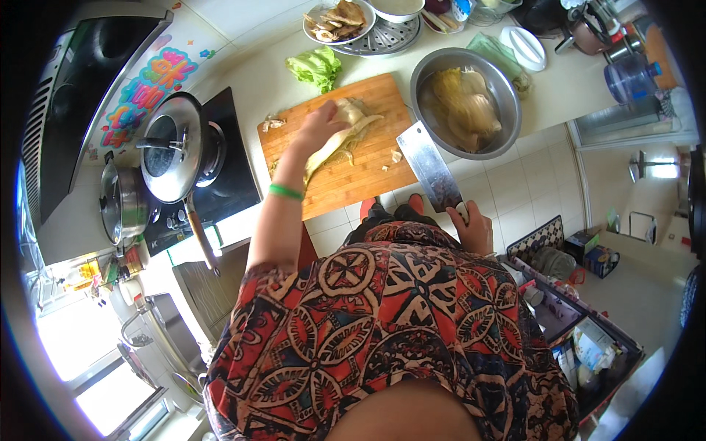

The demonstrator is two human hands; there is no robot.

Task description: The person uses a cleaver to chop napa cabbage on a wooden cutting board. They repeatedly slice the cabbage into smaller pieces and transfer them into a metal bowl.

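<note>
My right hand [475,229] grips the handle of a Chinese cleaver [432,168], its broad blade angled up beside the wooden cutting board [380,179]. Over the board is my left hand [320,130], with a green band on the wrist. Its thumb and fingers look apart, slightly blurred, at the edge of a long pale leafy vegetable [331,151] that resembles pickled cabbage. Whether the fingertips touch the leaf is unclear. More of the same vegetable [469,107] lies in liquid in a steel basin [520,118] to the right. Small scraps [396,156] dot the board.
Lettuce leaves [315,67] lie behind the board. A plate of brown food pieces [337,22] and a white bowl [397,10] rest on a perforated steamer rack [380,41]. At left, a lidded wok [174,149] sits on the black cooktop [234,160], its handle pointing toward me.
</note>
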